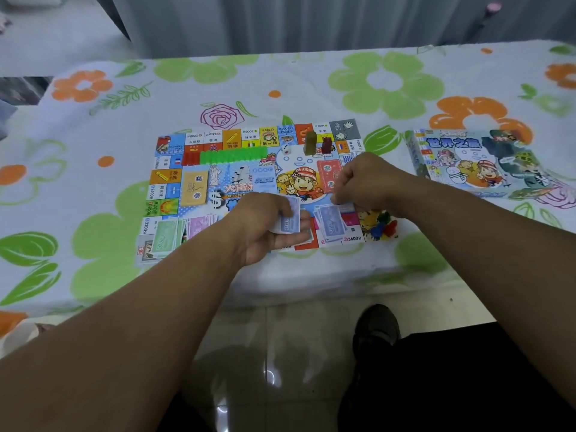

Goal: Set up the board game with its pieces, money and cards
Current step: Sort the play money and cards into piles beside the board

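Head view, lower centre: the left hand [268, 227] is gripping a stack of blue notes [288, 221], ready for dealing; right of it the right hand [363, 182] is curling down, seemingly pinching a single note [344, 208] onto the blue pile [330, 226] on the board [218, 188]; the box [467, 160] is sitting far right.

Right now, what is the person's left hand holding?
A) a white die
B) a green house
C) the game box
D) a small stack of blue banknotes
D: the left hand grips a small stack of blue banknotes; the die sits apart at the far side of the board.
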`<move>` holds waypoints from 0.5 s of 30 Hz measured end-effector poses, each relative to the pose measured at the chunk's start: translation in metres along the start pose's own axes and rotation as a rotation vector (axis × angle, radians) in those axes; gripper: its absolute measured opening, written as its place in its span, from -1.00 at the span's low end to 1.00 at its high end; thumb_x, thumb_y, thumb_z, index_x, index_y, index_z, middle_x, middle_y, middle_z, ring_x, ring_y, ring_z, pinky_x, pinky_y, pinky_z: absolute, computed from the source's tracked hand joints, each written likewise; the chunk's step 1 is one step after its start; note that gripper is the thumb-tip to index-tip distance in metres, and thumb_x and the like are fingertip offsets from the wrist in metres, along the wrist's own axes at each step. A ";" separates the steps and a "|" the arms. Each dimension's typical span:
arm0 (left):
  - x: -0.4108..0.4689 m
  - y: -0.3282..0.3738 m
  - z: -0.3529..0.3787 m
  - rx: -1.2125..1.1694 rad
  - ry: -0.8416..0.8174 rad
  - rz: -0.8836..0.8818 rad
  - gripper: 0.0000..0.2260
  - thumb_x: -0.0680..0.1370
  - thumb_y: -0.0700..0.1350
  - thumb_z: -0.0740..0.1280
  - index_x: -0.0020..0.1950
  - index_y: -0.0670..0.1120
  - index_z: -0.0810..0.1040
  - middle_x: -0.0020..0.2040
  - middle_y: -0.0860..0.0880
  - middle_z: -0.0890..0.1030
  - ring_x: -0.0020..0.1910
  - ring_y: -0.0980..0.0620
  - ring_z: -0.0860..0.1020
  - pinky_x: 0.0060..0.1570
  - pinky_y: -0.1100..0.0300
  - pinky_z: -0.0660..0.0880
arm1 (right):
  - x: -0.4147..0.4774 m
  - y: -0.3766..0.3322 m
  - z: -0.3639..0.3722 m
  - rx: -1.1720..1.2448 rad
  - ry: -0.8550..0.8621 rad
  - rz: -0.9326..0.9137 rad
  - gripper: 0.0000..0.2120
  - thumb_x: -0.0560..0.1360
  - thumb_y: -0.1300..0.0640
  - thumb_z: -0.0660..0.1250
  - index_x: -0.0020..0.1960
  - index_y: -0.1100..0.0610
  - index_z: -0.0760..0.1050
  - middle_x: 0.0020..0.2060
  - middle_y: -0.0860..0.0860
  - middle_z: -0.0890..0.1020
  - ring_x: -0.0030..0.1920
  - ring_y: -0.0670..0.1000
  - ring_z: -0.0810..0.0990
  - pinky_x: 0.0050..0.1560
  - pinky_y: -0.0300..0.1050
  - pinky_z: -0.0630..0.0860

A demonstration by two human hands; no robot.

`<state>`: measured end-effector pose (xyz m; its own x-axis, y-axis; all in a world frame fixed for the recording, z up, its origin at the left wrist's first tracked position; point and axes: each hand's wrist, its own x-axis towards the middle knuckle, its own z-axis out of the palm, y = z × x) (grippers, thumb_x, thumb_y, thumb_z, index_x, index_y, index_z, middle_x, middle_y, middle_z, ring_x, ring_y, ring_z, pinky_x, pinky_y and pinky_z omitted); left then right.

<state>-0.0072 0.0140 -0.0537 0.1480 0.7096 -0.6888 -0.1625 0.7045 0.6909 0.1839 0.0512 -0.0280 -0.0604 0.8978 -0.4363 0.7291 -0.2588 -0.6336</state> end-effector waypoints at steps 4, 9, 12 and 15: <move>0.001 -0.002 0.002 -0.012 -0.030 0.015 -0.73 0.56 -0.45 0.24 0.20 -0.24 0.53 0.04 -0.23 0.70 -0.07 -0.18 0.71 -0.18 -0.07 0.66 | -0.001 -0.004 0.003 0.074 -0.057 -0.069 -0.88 0.49 0.25 0.47 -0.07 0.32 0.63 -0.39 0.08 0.57 -0.46 0.00 0.42 -0.46 -0.18 0.36; 0.002 -0.003 0.002 0.030 -0.044 0.032 -0.72 0.53 -0.42 0.34 0.20 -0.21 0.57 0.04 -0.18 0.71 -0.03 -0.16 0.71 -0.12 -0.05 0.66 | -0.003 -0.009 0.011 0.136 -0.123 -0.163 -0.90 0.50 0.13 0.49 -0.09 0.17 0.64 -0.35 -0.03 0.69 -0.48 -0.08 0.54 -0.53 -0.24 0.40; 0.001 -0.003 0.002 0.036 -0.053 0.030 -0.73 0.52 -0.40 0.37 0.19 -0.21 0.58 0.03 -0.17 0.71 -0.03 -0.15 0.71 -0.14 -0.02 0.66 | -0.003 -0.010 0.015 0.142 -0.112 -0.170 -0.95 0.49 0.23 0.49 -0.10 0.16 0.63 -0.51 -0.09 0.59 -0.52 -0.10 0.53 -0.55 -0.26 0.38; 0.002 -0.003 0.002 0.020 -0.031 0.012 -0.76 0.55 -0.36 0.35 0.20 -0.21 0.54 0.01 -0.18 0.72 -0.05 -0.16 0.71 -0.18 -0.03 0.67 | -0.001 -0.009 0.010 0.131 -0.070 -0.133 -0.95 0.48 0.27 0.49 -0.11 0.18 0.63 -0.51 -0.07 0.57 -0.52 -0.10 0.51 -0.54 -0.26 0.37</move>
<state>-0.0045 0.0134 -0.0562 0.1760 0.7181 -0.6733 -0.1454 0.6954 0.7037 0.1709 0.0491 -0.0284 -0.2010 0.9015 -0.3834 0.6171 -0.1874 -0.7643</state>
